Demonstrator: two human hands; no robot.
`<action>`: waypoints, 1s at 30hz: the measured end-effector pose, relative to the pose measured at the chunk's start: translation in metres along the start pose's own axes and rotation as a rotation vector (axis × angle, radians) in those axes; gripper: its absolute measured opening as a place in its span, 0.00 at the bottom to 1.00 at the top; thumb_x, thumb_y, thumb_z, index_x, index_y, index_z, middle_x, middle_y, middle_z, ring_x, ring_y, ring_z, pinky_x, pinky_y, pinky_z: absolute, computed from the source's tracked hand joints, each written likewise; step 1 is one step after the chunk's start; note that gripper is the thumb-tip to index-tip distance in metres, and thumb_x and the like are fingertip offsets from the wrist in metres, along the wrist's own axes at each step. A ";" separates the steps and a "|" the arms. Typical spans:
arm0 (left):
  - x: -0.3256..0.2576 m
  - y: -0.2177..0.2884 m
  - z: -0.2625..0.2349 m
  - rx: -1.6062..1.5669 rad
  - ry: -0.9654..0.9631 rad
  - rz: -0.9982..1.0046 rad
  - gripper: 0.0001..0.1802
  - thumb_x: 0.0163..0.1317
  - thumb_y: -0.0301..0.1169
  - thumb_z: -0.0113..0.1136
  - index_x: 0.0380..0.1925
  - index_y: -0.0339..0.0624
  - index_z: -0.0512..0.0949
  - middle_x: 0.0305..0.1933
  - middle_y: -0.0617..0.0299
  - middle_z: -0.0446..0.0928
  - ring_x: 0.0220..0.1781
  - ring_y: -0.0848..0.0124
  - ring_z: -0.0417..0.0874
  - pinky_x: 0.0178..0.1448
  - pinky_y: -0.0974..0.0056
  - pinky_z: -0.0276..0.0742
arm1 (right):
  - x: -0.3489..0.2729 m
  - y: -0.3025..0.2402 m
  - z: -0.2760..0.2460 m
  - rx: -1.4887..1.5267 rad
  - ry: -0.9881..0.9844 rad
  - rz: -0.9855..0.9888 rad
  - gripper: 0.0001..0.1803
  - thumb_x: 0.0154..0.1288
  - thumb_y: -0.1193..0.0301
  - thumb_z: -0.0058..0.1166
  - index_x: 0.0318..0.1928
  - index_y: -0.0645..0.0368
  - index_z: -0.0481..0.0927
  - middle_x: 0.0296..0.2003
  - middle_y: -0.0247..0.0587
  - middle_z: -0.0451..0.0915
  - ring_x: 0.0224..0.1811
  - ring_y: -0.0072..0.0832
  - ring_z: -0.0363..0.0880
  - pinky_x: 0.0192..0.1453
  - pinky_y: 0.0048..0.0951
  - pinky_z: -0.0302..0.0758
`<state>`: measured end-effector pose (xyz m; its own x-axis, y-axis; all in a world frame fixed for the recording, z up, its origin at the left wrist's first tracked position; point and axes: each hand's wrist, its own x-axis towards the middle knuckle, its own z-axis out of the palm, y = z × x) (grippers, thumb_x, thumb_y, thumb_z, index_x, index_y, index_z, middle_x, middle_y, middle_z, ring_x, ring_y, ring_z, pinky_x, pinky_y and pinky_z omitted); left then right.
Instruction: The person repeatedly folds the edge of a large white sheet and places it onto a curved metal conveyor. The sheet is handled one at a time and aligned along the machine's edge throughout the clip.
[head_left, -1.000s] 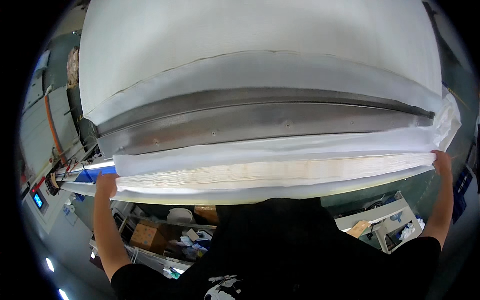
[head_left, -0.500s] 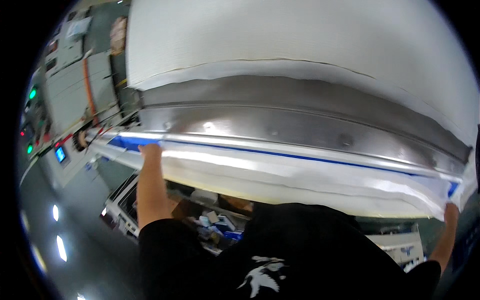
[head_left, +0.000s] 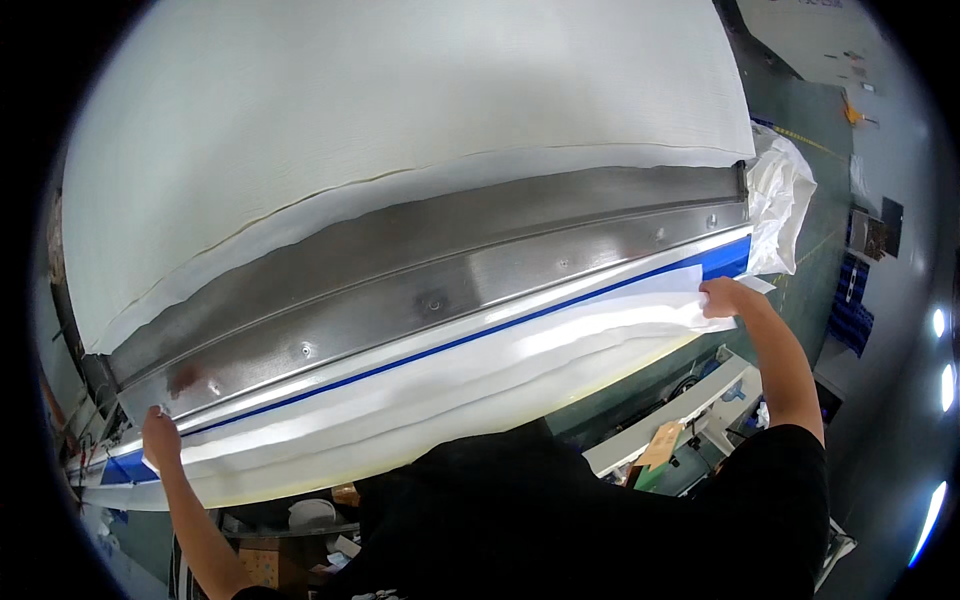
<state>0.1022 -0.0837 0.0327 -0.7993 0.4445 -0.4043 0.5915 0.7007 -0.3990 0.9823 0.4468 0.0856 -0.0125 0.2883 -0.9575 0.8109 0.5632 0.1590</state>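
- White sheet, one: long, thin, soft-looking, with lengthwise folds and bright, smooth patches.
- Pose: stretched at a slant before me, right end farther off, along a blue strip (head_left: 725, 258).
- Right end: pinched in my right hand (head_left: 722, 298).
- Left end: at my left hand (head_left: 162, 438), grip unclear.

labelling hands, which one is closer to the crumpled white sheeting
The right hand, pinching the white sheet near the crumpled sheeting; the left hand is by the opposite end of the metal plate.

Smooth metal plate (head_left: 380, 315) with a soft shine; held sheet (head_left: 560, 342), smooth, cloth or paper; glossy, crinkled plastic film (head_left: 778, 200); matt cloth shirt (head_left: 600, 520).
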 end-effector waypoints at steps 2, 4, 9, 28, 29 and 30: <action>-0.012 0.032 -0.018 0.053 -0.024 -0.011 0.14 0.62 0.36 0.47 0.44 0.49 0.77 0.42 0.47 0.79 0.43 0.47 0.80 0.46 0.49 0.76 | -0.003 -0.022 -0.016 -0.008 -0.121 0.010 0.28 0.41 0.63 0.59 0.47 0.59 0.79 0.45 0.52 0.80 0.48 0.48 0.78 0.53 0.40 0.74; -0.022 0.050 -0.029 0.019 0.005 0.007 0.14 0.62 0.37 0.47 0.43 0.48 0.78 0.41 0.47 0.80 0.43 0.47 0.80 0.46 0.49 0.75 | 0.003 -0.043 -0.026 0.016 -0.152 -0.035 0.29 0.39 0.62 0.61 0.48 0.58 0.80 0.44 0.51 0.80 0.47 0.48 0.78 0.52 0.40 0.74; -0.031 0.055 -0.037 -0.054 0.034 0.039 0.15 0.62 0.38 0.48 0.44 0.47 0.78 0.41 0.49 0.80 0.44 0.49 0.80 0.47 0.50 0.75 | 0.019 -0.090 -0.033 0.093 0.003 -0.130 0.28 0.40 0.58 0.65 0.44 0.57 0.81 0.40 0.49 0.82 0.46 0.45 0.79 0.49 0.38 0.75; 0.036 0.091 -0.001 -0.583 0.735 0.178 0.19 0.59 0.34 0.53 0.51 0.43 0.72 0.54 0.53 0.72 0.55 0.54 0.71 0.60 0.52 0.65 | -0.029 -0.419 -0.157 0.103 0.495 -0.543 0.10 0.58 0.63 0.55 0.32 0.57 0.79 0.27 0.47 0.80 0.31 0.43 0.79 0.37 0.43 0.74; 0.031 0.099 -0.011 -0.628 0.761 0.189 0.18 0.59 0.33 0.52 0.50 0.43 0.73 0.54 0.53 0.72 0.54 0.53 0.71 0.60 0.52 0.65 | -0.039 -0.448 -0.178 0.073 0.539 -0.654 0.10 0.59 0.64 0.54 0.33 0.57 0.79 0.29 0.47 0.80 0.32 0.43 0.79 0.37 0.42 0.73; 0.032 0.098 -0.011 -0.681 0.804 0.209 0.17 0.60 0.32 0.51 0.50 0.42 0.73 0.54 0.53 0.72 0.54 0.53 0.71 0.59 0.52 0.64 | -0.042 -0.493 -0.193 0.057 0.548 -0.723 0.10 0.60 0.64 0.52 0.34 0.57 0.79 0.30 0.47 0.79 0.33 0.44 0.78 0.38 0.42 0.73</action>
<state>0.1332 0.0053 -0.0100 -0.6715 0.6544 0.3476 0.7395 0.6217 0.2580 0.4701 0.3070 0.0942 -0.7943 0.2153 -0.5681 0.5245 0.7149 -0.4624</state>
